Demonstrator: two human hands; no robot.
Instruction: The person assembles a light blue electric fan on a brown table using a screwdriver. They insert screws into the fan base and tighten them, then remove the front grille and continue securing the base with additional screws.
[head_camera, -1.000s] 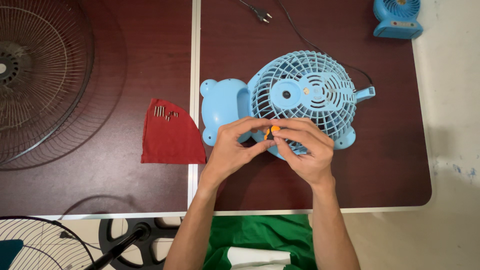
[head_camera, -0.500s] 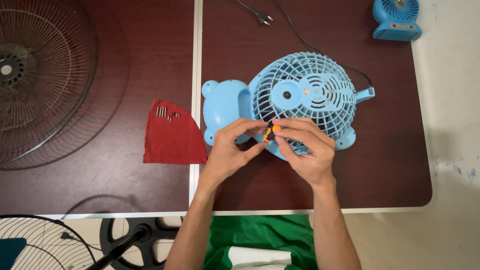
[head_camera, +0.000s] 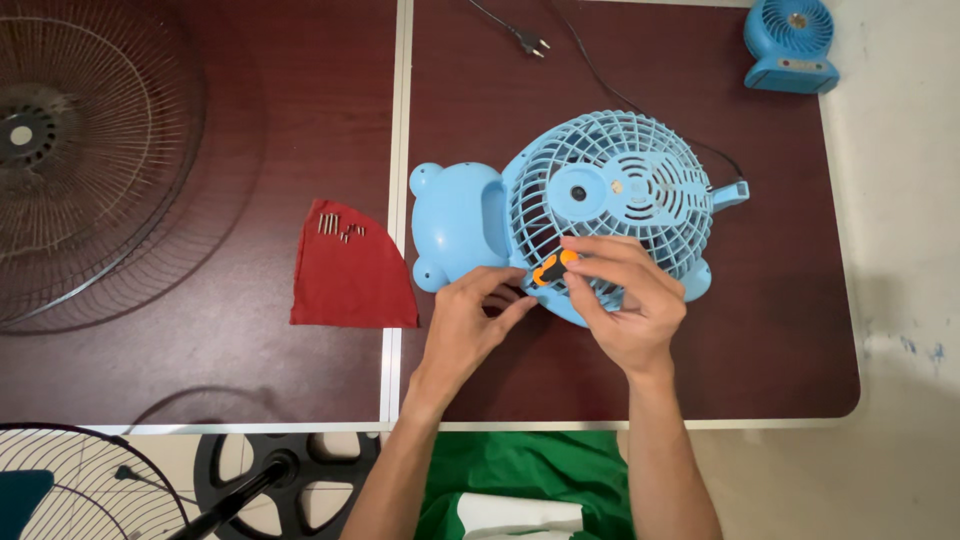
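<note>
Pinching a small orange-and-black screwdriver (head_camera: 551, 268) between thumb and fingertips, the right hand (head_camera: 625, 300) rests on the lower rim of the light-blue plastic fan with a round slatted grille (head_camera: 610, 195), which lies flat on the dark red-brown counter (head_camera: 780, 330). The left hand (head_camera: 470, 325), fingers loosely curled and holding nothing, touches the fan's base just left of the screwdriver. A red cloth piece (head_camera: 350, 275) carrying small metal screws (head_camera: 338, 228) lies to the left, well apart.
</note>
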